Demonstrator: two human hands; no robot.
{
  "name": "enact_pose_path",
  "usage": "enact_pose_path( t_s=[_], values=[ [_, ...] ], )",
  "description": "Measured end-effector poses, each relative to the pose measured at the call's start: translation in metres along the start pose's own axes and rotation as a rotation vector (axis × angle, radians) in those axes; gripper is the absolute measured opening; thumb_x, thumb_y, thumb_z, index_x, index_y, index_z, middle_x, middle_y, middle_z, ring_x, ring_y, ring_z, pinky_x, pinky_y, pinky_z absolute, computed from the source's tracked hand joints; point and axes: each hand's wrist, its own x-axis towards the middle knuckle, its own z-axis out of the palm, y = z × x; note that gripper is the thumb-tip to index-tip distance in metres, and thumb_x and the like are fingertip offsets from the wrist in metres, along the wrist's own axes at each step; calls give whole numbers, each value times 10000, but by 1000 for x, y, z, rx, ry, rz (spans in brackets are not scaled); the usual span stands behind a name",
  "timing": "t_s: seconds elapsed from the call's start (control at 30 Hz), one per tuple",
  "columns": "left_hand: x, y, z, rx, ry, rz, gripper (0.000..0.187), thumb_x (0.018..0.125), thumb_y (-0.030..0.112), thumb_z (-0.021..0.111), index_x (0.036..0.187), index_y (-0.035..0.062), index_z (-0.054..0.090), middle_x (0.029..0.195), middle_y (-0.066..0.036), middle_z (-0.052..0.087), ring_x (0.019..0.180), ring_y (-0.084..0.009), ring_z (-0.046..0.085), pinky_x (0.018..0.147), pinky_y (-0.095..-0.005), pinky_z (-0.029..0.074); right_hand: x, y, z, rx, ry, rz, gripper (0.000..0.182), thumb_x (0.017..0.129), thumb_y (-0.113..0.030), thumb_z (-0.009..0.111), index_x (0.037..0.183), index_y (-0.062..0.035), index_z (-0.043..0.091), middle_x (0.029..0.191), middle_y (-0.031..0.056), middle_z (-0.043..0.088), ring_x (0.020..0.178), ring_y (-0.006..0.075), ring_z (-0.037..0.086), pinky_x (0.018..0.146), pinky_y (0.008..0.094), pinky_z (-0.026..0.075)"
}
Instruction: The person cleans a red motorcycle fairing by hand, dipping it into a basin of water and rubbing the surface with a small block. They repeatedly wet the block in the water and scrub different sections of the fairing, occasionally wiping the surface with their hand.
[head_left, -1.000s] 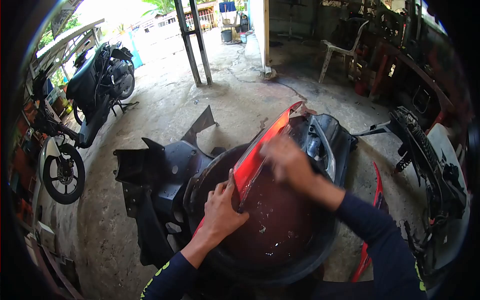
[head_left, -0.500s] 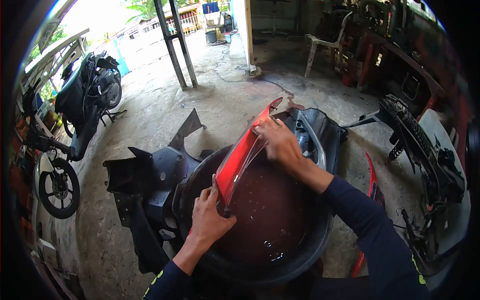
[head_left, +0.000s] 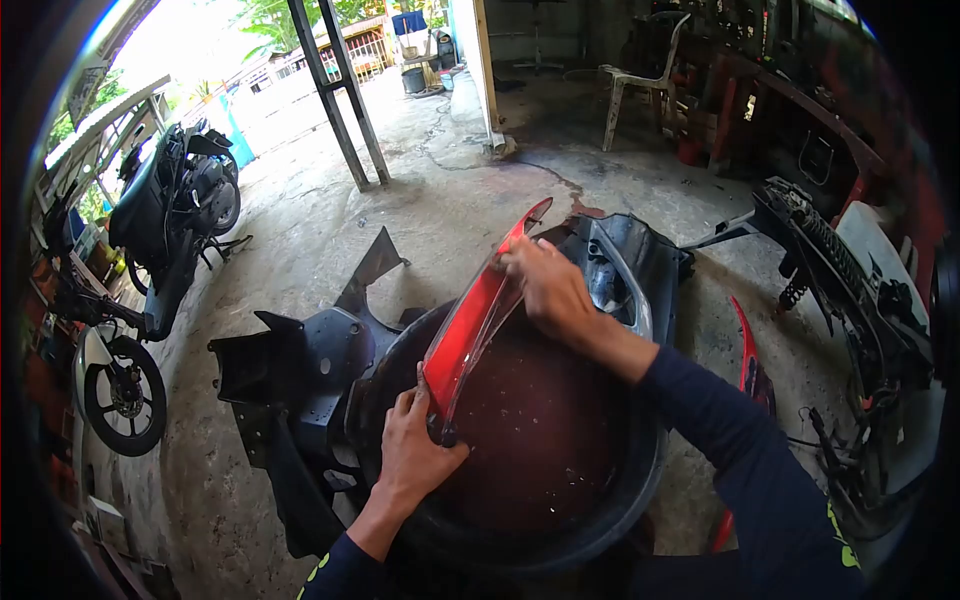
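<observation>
A long, pointed red motorcycle body panel (head_left: 470,322) slants above a round black basin (head_left: 640,500) of reddish-brown water (head_left: 530,430). My left hand (head_left: 412,448) grips the panel's lower end, thumb on the near side and fingers behind. Higher up, my right hand (head_left: 552,292) presses on the red face near the narrow tip. Its fingers are curled together, and whatever may be under them is hidden. Black plastic motorcycle parts (head_left: 335,345) lie left of the basin, and a dark grey plastic part (head_left: 650,270) lies behind it on the right.
Another red panel (head_left: 745,350) lies on the concrete floor at the right, near a stripped motorcycle frame (head_left: 810,240). Parked at the left is a motorcycle (head_left: 165,220). A metal post (head_left: 340,90) and a plastic chair (head_left: 640,85) stand farther back.
My right hand has shifted slightly left and up along the red panel. My left hand keeps its grip at the lower end. The whole view has shifted a little.
</observation>
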Motion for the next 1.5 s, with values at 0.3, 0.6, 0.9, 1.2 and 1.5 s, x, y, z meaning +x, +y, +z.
enact_pose_path(
  t_s=[0.3, 0.6, 0.9, 1.2, 1.5],
  values=[
    [8, 1, -3, 5, -12, -26, 702, 599, 196, 771, 1227, -43, 569, 1092, -198, 570, 1067, -393, 582, 934, -439, 493, 20, 6, -7, -6, -70, 209, 323, 815, -5, 568, 1131, -29, 625, 1169, 226, 648, 1139, 378, 619, 1108, 482, 418],
    [13, -12, -1, -6, -30, -11, 808, 600, 248, 818, 1308, -25, 542, 1211, -196, 569, 1138, -395, 574, 989, -440, 487, 22, 15, -5, -91, -5, -53, 276, 797, -47, 591, 1057, -29, 683, 1143, 179, 675, 1088, 384, 628, 949, 460, 486],
    [26, -8, -2, 16, -85, -1, 1075, 619, 260, 803, 1558, 58, 321, 1275, -178, 570, 1101, -401, 581, 973, -445, 502, 20, -3, -9, -51, 7, -121, 278, 813, -11, 535, 1056, -23, 669, 1053, 176, 674, 1008, 357, 633, 954, 434, 501],
    [37, 1, -9, -28, -102, -21, 976, 643, 250, 785, 1516, 46, 398, 1164, -186, 602, 1082, -391, 612, 943, -440, 516, 1, -30, 3, -41, -74, -119, 345, 848, -90, 586, 1177, -44, 679, 1286, 175, 654, 1270, 364, 581, 1157, 467, 371],
    [44, -17, -6, -278, -198, -146, 739, 631, 250, 808, 1287, 6, 570, 1063, -219, 649, 1029, -409, 647, 940, -435, 527, -16, -41, 30, 169, -92, -292, 440, 881, -124, 570, 1305, -14, 611, 1404, 208, 574, 1360, 379, 499, 1170, 518, 337]
  ],
)
